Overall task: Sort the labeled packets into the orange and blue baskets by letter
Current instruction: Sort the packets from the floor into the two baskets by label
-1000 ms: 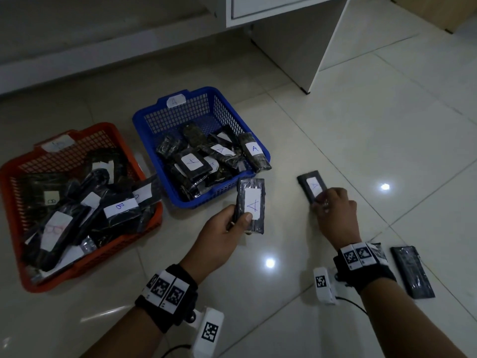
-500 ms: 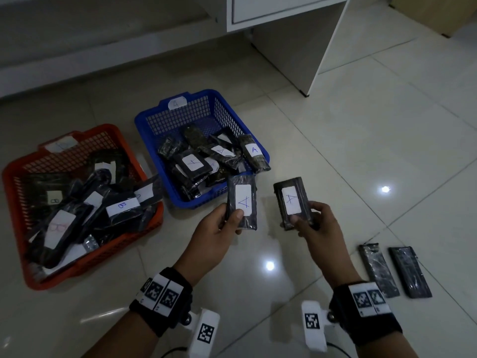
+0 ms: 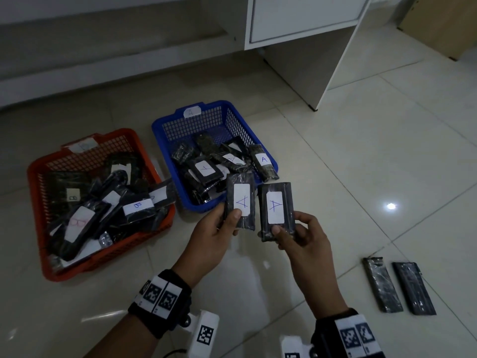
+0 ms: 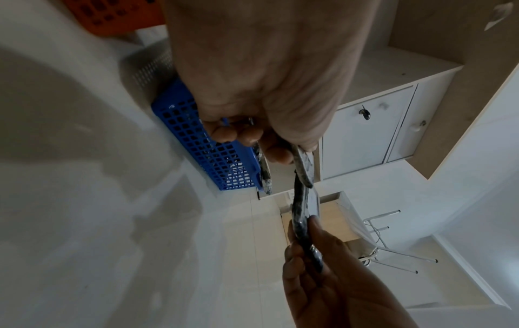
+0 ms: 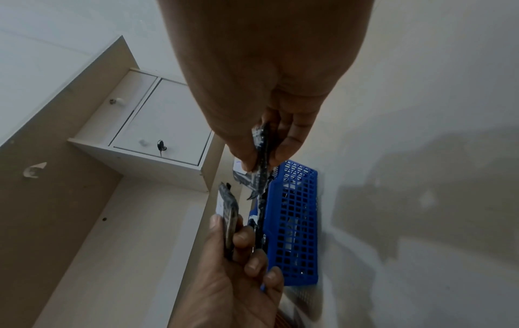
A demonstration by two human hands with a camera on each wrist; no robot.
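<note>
Head view, left hand: the left hand (image 3: 211, 244) is pinching a black packet marked A (image 3: 241, 201) by its lower end, thumb lying on the white label.
Head view, right hand: the right hand (image 3: 304, 241) is gripping a second black packet marked A (image 3: 276, 210), thumb sitting on its lower edge; the two packets are standing upright just beside each other, above the floor in front of the blue basket (image 3: 268, 153).
Head view, baskets: the blue basket is holding packets labelled A; the orange basket (image 3: 38, 192) to its left is holding packets labelled B.
Head view, floor: two unlabelled-side black packets (image 3: 398, 288) are lying side by side on the tiles to the right.
Left wrist view: the fingers (image 4: 224, 133) are curling round the packet, seen edge-on, with the blue basket behind.
Right wrist view: thumb and fingers (image 5: 292, 137) are clamping the packet's edge; the blue basket is showing beyond it.
</note>
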